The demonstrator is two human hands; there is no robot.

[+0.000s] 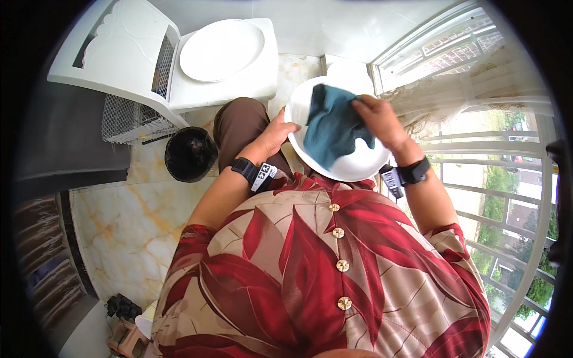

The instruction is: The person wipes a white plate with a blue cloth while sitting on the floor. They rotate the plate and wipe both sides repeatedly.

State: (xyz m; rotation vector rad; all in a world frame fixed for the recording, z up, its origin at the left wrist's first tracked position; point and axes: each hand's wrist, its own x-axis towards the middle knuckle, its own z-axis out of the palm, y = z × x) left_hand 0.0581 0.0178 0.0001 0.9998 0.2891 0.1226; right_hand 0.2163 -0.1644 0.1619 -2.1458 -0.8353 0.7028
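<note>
My left hand (276,134) grips the left rim of a white round dish (349,169) over my lap, its thumb on the inner edge. In my right hand (380,120) a dark teal cloth (333,127) is pinched by its upper right part. The cloth hangs loosely in folds across the inside of the dish and covers much of it. Whether it presses on the surface cannot be told. Another large white dish (222,50) lies on the seat of a white plastic chair (250,87), ahead and to my left.
A wastebasket with a black liner (190,154) stands by my left knee on the marble-patterned floor (121,223). Beyond the dish is a white round object (349,71). A barred window (492,192) with a sheer curtain (447,94) runs along my right. Wire mesh (130,118) shows behind the chair.
</note>
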